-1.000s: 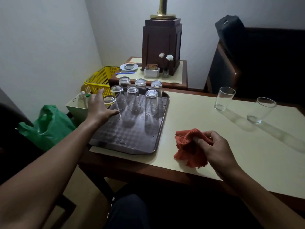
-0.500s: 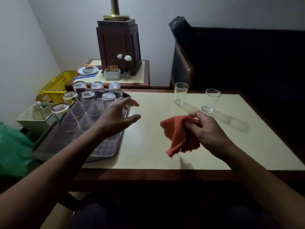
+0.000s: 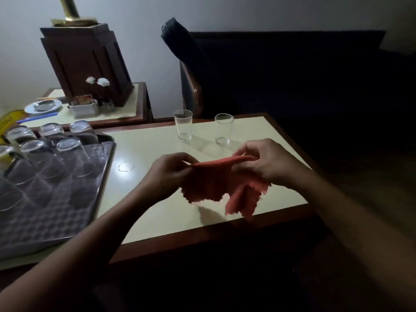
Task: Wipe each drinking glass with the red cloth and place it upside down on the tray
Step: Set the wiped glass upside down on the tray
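We hold the red cloth (image 3: 219,184) stretched above the table (image 3: 157,212). Our left hand (image 3: 171,174) pinches one top corner and our right hand (image 3: 266,163) pinches the other, and the ragged lower edge hangs free. Beyond it one upright glass (image 3: 183,128) and a second upright glass (image 3: 223,129) stand near each other. On the tray (image 3: 67,212) at left, inverted glasses (image 3: 73,155) stand in rows, perhaps seven, though the dim edge cuts some off.

Forearms reach forward; left grip (image 3: 171,171) and right grip (image 3: 263,163), fingers curled, pinch opposite top ends of the red cloth (image 3: 216,183).
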Motion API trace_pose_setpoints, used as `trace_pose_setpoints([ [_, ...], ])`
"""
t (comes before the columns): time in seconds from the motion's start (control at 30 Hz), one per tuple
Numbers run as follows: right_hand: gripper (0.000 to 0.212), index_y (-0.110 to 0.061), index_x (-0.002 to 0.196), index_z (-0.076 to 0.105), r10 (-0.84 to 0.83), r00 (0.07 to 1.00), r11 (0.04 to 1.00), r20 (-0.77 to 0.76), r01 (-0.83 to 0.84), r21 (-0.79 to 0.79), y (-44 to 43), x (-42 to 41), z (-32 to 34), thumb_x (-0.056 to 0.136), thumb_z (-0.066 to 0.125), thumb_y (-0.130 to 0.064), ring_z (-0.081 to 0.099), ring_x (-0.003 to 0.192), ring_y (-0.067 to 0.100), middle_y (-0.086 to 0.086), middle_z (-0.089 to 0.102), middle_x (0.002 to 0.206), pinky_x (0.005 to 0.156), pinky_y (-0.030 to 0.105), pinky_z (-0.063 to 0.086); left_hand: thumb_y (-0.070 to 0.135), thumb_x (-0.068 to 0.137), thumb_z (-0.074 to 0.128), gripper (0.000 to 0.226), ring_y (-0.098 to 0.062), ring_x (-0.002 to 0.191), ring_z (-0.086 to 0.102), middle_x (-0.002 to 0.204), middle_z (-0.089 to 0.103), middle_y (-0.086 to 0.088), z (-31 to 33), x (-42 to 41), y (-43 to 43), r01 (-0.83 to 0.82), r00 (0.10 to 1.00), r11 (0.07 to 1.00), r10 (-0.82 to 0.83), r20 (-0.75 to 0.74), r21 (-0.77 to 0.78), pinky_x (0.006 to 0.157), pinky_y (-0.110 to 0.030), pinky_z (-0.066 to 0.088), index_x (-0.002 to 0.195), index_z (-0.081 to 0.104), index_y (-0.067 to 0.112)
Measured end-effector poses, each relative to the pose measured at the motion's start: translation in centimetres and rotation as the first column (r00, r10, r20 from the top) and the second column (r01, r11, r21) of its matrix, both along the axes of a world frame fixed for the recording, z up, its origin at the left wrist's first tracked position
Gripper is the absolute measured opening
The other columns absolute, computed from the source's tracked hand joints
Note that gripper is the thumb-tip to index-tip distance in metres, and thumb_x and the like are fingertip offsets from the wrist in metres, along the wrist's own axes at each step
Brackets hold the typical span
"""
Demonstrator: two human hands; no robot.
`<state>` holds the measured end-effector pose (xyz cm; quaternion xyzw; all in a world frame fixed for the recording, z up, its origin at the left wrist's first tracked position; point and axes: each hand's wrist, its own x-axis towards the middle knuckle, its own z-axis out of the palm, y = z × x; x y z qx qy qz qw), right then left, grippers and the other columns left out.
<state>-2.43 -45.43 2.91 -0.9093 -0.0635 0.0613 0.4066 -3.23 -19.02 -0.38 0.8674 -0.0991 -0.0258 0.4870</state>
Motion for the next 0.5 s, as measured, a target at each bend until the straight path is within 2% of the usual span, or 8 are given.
trace_pose_setpoints([
  [0.07,0.013,-0.018,0.096,0.079,0.025,0.995,1.000,-0.092,-0.023,0.016,-2.0,0.3,0.1,0.090,0.085,-0.028,0.078,0.076,0.019,0.003,0.081,0.087,0.064,0.031,0.061,0.015,0.100,0.067,0.011,-0.024,0.077,0.071,0.089,0.077,-0.018,0.8,1.0,0.7,-0.040,0.996,0.996,0.033,-0.086,-0.085,0.071,-0.036,0.057,0.101,0.076,0.008],
  [0.13,0.017,-0.010,0.091,0.080,-0.028,0.989,0.989,-0.147,0.049,0.142,-3.0,0.8,-0.4,0.093,0.082,-0.027,0.078,0.070,0.021,0.007,0.081,0.081,0.067,0.034,0.063,0.018,0.098,0.070,0.015,-0.027,0.078,0.066,0.086,0.073,-0.023,1.0,2.0,0.7,-0.090,0.984,0.991,0.073,-0.164,-0.102,0.071,-0.038,0.051,0.099,0.076,0.004],
  [0.23,0.016,-0.009,0.086,0.077,-0.160,0.980,0.955,-0.117,0.184,0.235,-2.6,1.6,-1.7,0.096,0.078,-0.021,0.073,0.066,0.019,0.007,0.077,0.074,0.061,0.030,0.060,0.019,0.097,0.072,0.018,-0.026,0.071,0.068,0.080,0.073,-0.017,1.2,2.4,-1.4,-0.129,0.974,0.987,0.108,-0.198,-0.096,0.067,-0.039,0.056,0.096,0.075,0.001],
  [0.3,0.011,-0.006,0.101,0.078,-0.151,0.980,0.915,-0.127,0.187,0.358,-1.5,1.7,-2.2,0.102,0.069,-0.014,0.075,0.078,0.021,0.012,0.078,0.091,0.063,0.029,0.062,0.019,0.099,0.068,0.021,-0.028,0.074,0.075,0.087,0.077,-0.021,1.6,2.1,-3.5,-0.110,0.977,0.985,0.082,-0.199,-0.134,0.070,-0.036,0.063,0.099,0.075,-0.001],
  [0.37,0.022,-0.007,0.123,0.075,-0.061,0.991,0.901,-0.121,0.107,0.420,-0.2,1.0,-2.2,0.106,0.064,-0.015,0.079,0.095,0.023,0.012,0.079,0.106,0.076,0.032,0.066,0.026,0.105,0.060,0.030,-0.031,0.086,0.078,0.096,0.078,-0.021,2.0,1.7,-5.5,-0.053,0.977,0.976,0.007,-0.212,-0.213,0.077,-0.035,0.065,0.105,0.074,-0.001],
  [0.43,0.025,-0.016,0.127,0.073,0.004,1.000,0.959,-0.020,0.002,0.285,0.7,0.2,-2.1,0.104,0.068,-0.024,0.079,0.092,0.012,0.002,0.081,0.103,0.081,0.028,0.065,0.035,0.110,0.047,0.041,-0.025,0.098,0.077,0.105,0.079,-0.014,2.1,1.2,-6.9,0.015,0.965,0.959,-0.087,-0.246,-0.283,0.087,-0.037,0.062,0.116,0.072,0.003],
  [0.5,0.021,-0.021,0.122,0.072,-0.057,0.991,0.989,0.122,0.040,0.140,1.1,-0.1,-2.2,0.102,0.071,-0.025,0.077,0.080,0.004,-0.004,0.079,0.097,0.073,0.020,0.063,0.039,0.112,0.040,0.044,-0.018,0.105,0.075,0.112,0.079,-0.006,2.0,0.8,-7.5,0.039,0.960,0.951,-0.121,-0.253,-0.307,0.095,-0.039,0.057,0.123,0.071,0.010],
])
